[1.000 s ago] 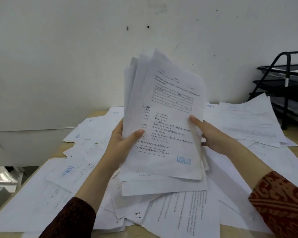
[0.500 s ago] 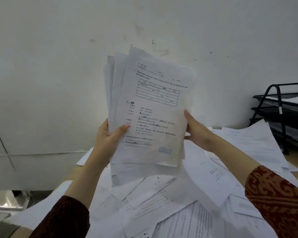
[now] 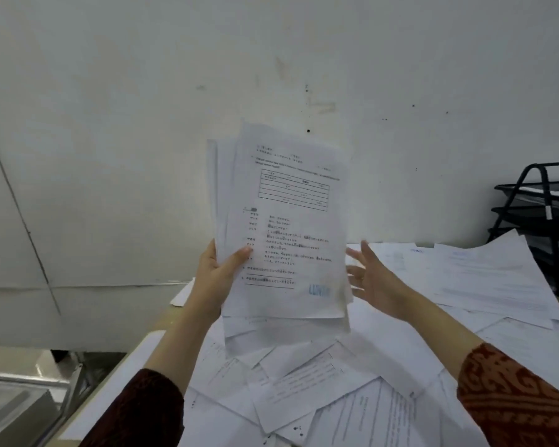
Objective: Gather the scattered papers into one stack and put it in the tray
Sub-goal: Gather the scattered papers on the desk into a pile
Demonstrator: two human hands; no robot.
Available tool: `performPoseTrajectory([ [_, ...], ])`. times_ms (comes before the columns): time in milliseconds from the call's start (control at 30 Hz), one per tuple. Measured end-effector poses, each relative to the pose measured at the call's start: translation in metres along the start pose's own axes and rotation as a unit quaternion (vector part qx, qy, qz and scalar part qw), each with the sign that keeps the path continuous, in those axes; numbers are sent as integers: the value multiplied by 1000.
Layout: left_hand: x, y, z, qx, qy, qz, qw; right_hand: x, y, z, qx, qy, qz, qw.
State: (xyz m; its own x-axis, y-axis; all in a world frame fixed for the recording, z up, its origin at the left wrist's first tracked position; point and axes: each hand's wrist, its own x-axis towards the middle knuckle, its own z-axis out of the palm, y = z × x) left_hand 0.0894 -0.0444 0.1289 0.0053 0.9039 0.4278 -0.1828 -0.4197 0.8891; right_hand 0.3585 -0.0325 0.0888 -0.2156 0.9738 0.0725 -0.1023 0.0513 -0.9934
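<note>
An uneven bundle of printed papers stands upright in the air in front of the wall. My left hand grips its lower left edge, thumb on the front sheet. My right hand hovers just off the bundle's right edge with fingers spread, holding nothing. Many loose papers lie scattered over the table below. The black wire tray rack stands at the far right against the wall, with sheets in its tiers.
More loose sheets overlap in front of the rack. The table's left edge drops off beside a grey metal object lower left. A white wall rises right behind the table.
My right hand has come off the bundle's right edge and opened. The bundle has been lifted higher above the table, and my left hand alone holds it.
</note>
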Motion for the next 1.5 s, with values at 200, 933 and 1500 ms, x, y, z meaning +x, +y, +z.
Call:
performPoseTrajectory([
  [200, 2, -13, 6, 19, -44, -22, 999, -2, -41, 12, -57, 105, -172, 978],
  [933, -13, -106, 27, 487, -170, -150, 843, -18, 17, -63, -125, 333, -81, 931],
  [1500, 16, -101, -21, 675, -99, 32, 731, -43, 47, -85, -89, 238, 79, 964],
])
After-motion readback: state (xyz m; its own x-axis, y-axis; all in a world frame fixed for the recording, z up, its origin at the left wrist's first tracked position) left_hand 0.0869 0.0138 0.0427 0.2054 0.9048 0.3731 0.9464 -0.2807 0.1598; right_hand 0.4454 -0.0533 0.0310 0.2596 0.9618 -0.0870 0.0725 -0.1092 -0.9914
